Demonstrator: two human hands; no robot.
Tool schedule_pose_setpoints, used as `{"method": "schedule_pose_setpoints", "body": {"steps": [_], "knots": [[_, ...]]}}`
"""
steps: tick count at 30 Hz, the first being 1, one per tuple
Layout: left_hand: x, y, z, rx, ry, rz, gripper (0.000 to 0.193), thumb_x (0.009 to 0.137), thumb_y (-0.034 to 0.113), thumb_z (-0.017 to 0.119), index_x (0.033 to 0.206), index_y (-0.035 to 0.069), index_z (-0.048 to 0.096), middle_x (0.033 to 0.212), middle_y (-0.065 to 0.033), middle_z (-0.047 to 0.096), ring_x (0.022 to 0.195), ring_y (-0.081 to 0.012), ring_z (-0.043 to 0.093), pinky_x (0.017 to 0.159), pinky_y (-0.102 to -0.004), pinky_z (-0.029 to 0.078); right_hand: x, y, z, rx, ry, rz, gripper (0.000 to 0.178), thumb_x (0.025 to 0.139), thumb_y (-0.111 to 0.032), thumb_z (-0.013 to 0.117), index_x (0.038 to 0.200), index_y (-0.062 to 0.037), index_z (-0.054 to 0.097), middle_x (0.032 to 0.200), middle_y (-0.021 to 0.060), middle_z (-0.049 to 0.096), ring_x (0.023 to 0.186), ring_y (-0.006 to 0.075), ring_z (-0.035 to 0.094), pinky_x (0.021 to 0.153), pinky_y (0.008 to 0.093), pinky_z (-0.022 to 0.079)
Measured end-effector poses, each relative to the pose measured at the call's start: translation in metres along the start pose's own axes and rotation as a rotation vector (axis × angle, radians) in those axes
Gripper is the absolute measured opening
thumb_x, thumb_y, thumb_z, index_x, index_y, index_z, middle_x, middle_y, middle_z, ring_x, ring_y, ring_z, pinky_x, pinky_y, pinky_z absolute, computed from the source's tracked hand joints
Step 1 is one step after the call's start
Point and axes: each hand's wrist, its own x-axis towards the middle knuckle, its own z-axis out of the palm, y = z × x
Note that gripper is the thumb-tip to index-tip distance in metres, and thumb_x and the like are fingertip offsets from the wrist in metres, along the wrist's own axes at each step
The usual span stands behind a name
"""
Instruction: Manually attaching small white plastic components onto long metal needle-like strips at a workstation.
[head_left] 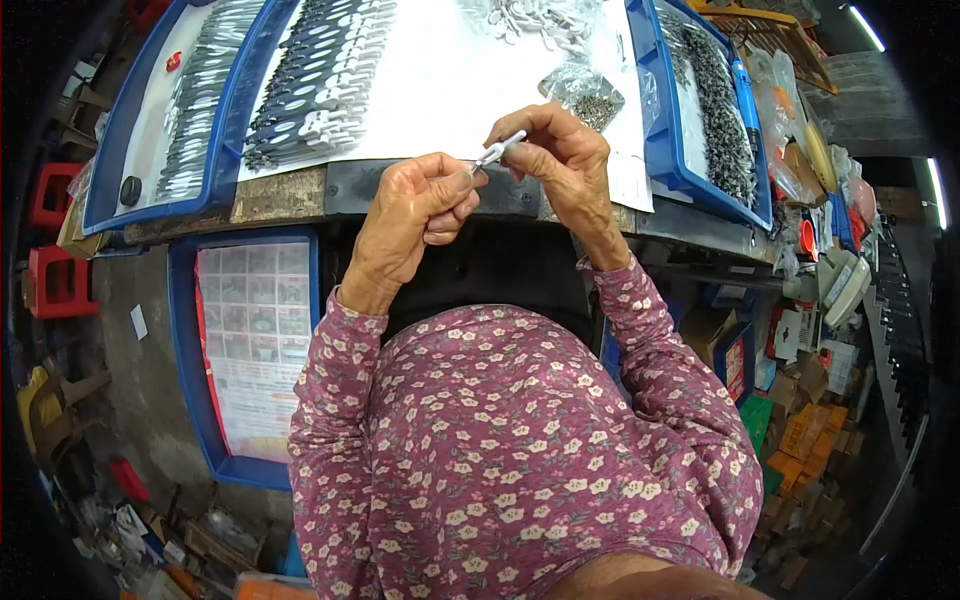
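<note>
Just past the table's near edge, both my hands meet at a small white and grey piece, slim with a rounded end. My left hand pinches its lower end between thumb and forefinger, the other fingers curled. My right hand grips the upper part between thumb and fingers. What the piece is, I cannot make out. Ahead on white paper lie rows of slim black and grey pieces with white ends. A heap of loose white pieces lies farther back, and a clear plastic bag of small metal parts rests beyond my right hand.
At left, a blue tray holds rows of grey pieces. Another blue tray at right contains many small black parts. Below the table at left stands a blue-framed bin lined with printed sheets. Red stools and cluttered boxes flank me.
</note>
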Motion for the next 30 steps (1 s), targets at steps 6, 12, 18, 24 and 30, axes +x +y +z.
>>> {"method": "schedule_pose_setpoints", "body": {"steps": [6, 12, 18, 24, 30], "knots": [[-0.005, 0.001, -0.002, 0.044, -0.023, -0.013, 0.021, 0.086, 0.017, 0.056, 0.089, -0.004, 0.054, 0.063, -0.0014, 0.05, 0.043, 0.0, 0.032, 0.036, -0.0124, 0.023, -0.005, 0.009, 0.001, 0.111, -0.047, 0.041, 0.016, 0.085, -0.011, 0.056, 0.094, 0.0017, 0.055, 0.088, 0.009, 0.06, 0.068, 0.0078, 0.054, 0.056, 0.019, 0.044], [-0.015, 0.002, 0.0, 0.161, -0.013, -0.026, 0.017, 0.084, 0.015, 0.057, 0.083, -0.001, 0.054, 0.062, 0.0006, 0.048, 0.046, -0.0002, 0.035, 0.038, -0.013, 0.024, -0.021, 0.02, 0.013, 0.366, -0.068, 0.11, 0.017, 0.086, -0.012, 0.054, 0.097, 0.0013, 0.053, 0.094, 0.0111, 0.058, 0.071, 0.0087, 0.055, 0.057, 0.0199, 0.044], [-0.025, -0.004, 0.003, 0.693, 0.111, 0.224, 0.008, 0.08, 0.008, 0.055, 0.079, 0.0, 0.054, 0.061, -0.0022, 0.051, 0.055, -0.0064, 0.045, 0.049, -0.0215, 0.036, -0.034, 0.019, 0.013, 0.112, -0.087, 0.156, 0.02, 0.085, -0.012, 0.055, 0.099, 0.0021, 0.055, 0.087, 0.0077, 0.06, 0.07, 0.0083, 0.055, 0.058, 0.0195, 0.045], [-0.044, -0.013, 0.004, 1.048, 0.119, 0.309, 0.008, 0.078, 0.005, 0.053, 0.084, -0.001, 0.054, 0.061, -0.0141, 0.053, 0.051, -0.0242, 0.052, 0.049, -0.0322, 0.039, -0.052, 0.006, 0.013, -0.233, -0.218, 0.167, 0.018, 0.085, -0.01, 0.056, 0.1, 0.0004, 0.059, 0.074, 0.0027, 0.059, 0.06, 0.0074, 0.053, 0.053, 0.0192, 0.044], [-0.058, -0.035, 0.0, 1.259, 0.021, 0.425, 0.012, 0.076, 0.006, 0.056, 0.087, 0.003, 0.053, 0.067, -0.0116, 0.053, 0.056, -0.0269, 0.055, 0.049, -0.0356, 0.041, -0.072, 0.021, 0.014, -0.415, -0.417, -0.091, 0.022, 0.08, -0.014, 0.061, 0.095, 0.0021, 0.057, 0.072, 0.0104, 0.059, 0.058, 0.0199, 0.056, 0.051, 0.0282, 0.042]]}}
